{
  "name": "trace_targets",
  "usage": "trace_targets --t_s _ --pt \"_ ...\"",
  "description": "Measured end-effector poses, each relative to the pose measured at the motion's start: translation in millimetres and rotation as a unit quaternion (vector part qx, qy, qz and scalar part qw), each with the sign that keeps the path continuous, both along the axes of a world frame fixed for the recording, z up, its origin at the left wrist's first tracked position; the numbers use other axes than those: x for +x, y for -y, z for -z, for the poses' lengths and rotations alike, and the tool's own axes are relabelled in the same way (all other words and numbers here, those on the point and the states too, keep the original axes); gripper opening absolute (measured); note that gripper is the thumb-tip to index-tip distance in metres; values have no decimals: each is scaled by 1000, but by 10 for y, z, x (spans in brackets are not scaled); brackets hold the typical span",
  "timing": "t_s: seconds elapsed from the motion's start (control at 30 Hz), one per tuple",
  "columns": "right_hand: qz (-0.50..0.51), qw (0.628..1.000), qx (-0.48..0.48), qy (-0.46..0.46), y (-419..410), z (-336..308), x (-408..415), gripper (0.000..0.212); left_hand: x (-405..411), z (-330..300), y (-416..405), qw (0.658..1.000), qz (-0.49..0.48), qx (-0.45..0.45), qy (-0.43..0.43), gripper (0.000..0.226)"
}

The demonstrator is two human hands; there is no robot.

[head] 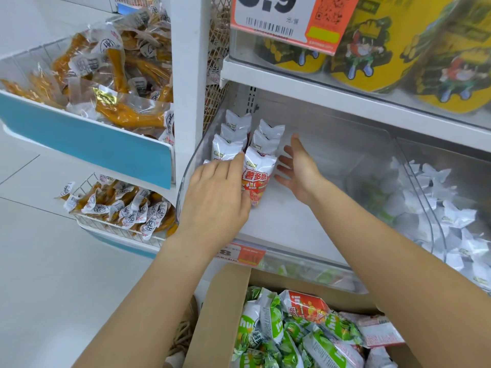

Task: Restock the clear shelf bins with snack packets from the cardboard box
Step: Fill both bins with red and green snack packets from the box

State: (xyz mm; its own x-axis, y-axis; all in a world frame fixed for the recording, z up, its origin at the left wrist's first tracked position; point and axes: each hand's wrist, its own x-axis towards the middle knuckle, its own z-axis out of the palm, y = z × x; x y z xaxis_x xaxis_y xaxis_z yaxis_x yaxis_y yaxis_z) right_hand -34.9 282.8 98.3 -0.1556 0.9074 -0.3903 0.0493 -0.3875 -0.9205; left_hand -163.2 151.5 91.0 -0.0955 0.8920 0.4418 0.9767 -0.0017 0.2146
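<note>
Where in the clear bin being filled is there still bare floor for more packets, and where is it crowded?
Bare floor runs from the right hand to the bin's right wall and forward to the front lip. The back-left corner is crowded: red-and-white packets stand in two rows under the left hand. The neighbouring bin looks full.

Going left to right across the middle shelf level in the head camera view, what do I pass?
Blue-fronted bin of orange snacks → white shelf post → left hand → red and white packets → right hand → bin of white packets.
</note>
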Motion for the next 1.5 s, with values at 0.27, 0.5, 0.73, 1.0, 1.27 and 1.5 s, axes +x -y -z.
trace_targets --t_s 0.27,0.5,0.73,1.0,1.27,1.5 --pt "-69 996 31 42 -21 23 -80 64 -10 19 -27 1000 9 5 1 56" --pt "-24 996 59 55 499 -303 424 44 53 -75 170 977 123 172 41 26" --pt "-52 980 186 39 1655 -552 1281 17 628 11 781 955 253 145 46 22" --pt "-182 960 55 207 2725 547 2335 11 1325 956 1493 915 306 -262 -13 27" --pt "-135 950 -128 249 3255 1489 2881 8 1433 1703 2082 837 212 -501 59 26" --pt "-140 892 14 430 3053 1757 2745 39 1406 1810 2062 835 144 -518 112 27"
